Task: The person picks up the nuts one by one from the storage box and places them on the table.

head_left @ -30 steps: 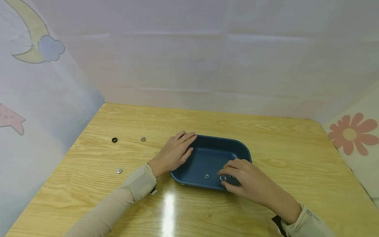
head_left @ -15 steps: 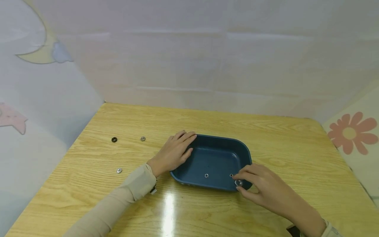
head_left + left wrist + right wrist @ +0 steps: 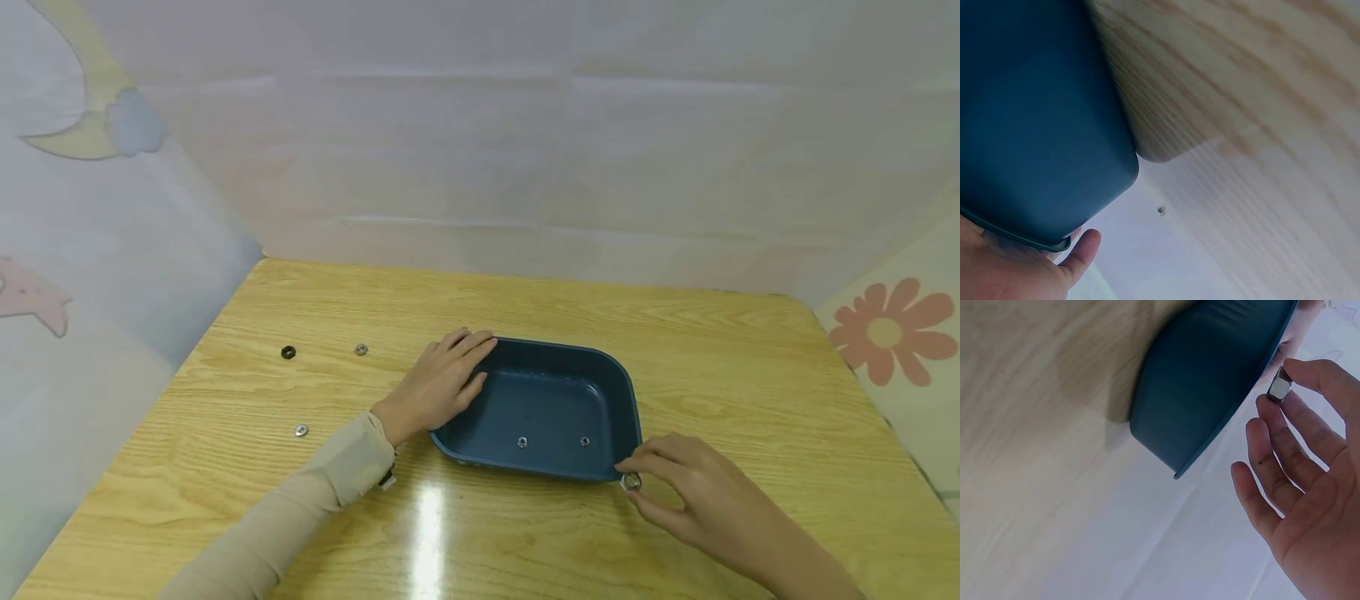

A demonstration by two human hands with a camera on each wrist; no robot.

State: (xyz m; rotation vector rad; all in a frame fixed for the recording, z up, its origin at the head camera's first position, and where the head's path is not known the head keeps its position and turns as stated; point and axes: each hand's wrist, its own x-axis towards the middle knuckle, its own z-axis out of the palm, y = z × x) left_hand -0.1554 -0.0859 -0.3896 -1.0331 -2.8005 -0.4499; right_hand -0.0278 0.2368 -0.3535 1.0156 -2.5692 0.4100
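Observation:
My left hand (image 3: 438, 387) grips the left end of a deep blue plastic tray (image 3: 551, 473). Its fingers lie over the far rim; in the left wrist view, a digit hooks past the rim beside the tray's outer wall (image 3: 1035, 137). Between thumb and fingertips, my right hand (image 3: 705, 492) pinches a large silver hex nut (image 3: 632, 482), just outside the tray's near right corner. The right wrist view shows this nut (image 3: 1279, 386) held by its edges, above rim height. Inside the tray lie two small nuts, a left nut (image 3: 522, 442) and a right nut (image 3: 585, 442).
Left of the tray on the wooden table (image 3: 360, 517) lie a black nut (image 3: 288, 352), a grey nut (image 3: 361, 349) and a silver nut (image 3: 302, 431). A pale cloth backdrop (image 3: 450, 158) stands behind and at the sides.
My right hand has moved right and nearer, carrying the large nut from over the tray's inside to beyond its corner. The left hand and the tray have stayed in place.

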